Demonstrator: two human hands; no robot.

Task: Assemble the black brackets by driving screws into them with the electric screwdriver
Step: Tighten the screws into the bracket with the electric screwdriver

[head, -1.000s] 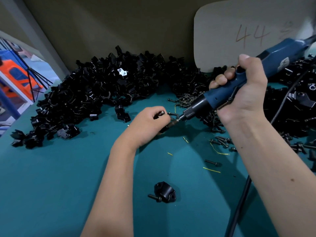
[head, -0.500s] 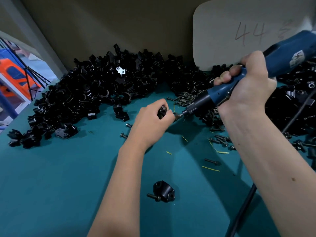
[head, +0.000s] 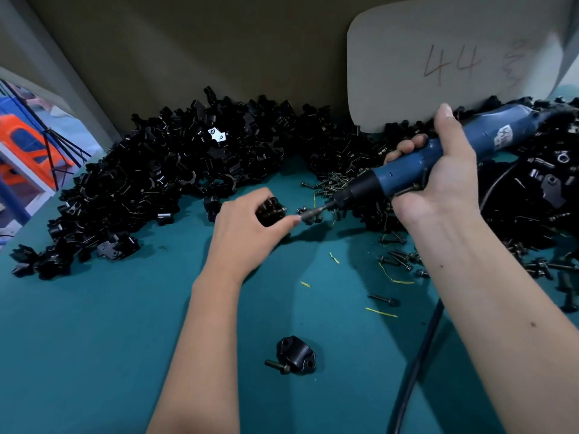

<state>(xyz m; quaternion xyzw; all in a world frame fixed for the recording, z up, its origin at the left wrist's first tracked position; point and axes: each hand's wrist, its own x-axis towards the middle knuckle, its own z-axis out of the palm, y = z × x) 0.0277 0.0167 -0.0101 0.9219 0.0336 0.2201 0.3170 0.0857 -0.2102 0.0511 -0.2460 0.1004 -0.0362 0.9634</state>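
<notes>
My left hand (head: 247, 223) grips a black bracket (head: 271, 209) just above the teal table, thumb and fingers curled round it. My right hand (head: 438, 183) holds the blue electric screwdriver (head: 438, 158) slanted down to the left. Its bit (head: 316, 210) reaches toward the bracket's right side, close to my left thumb tip. A screw seems to sit at the bit's end, but it is too small to be sure. A second black bracket (head: 296, 355) with a screw sticking out lies alone on the table near me.
A big heap of black brackets (head: 163, 183) runs along the back and left. More parts (head: 539, 189) pile up at the right. Loose screws (head: 332, 183) lie by the screwdriver tip and at the right (head: 404, 261). The tool's cable (head: 416, 364) trails toward me. A cardboard sign (head: 451, 57) leans at the back.
My left hand has lifted and turned the bracket, shifting slightly left. The screwdriver has tilted lower and its bit now sits just right of the bracket.
</notes>
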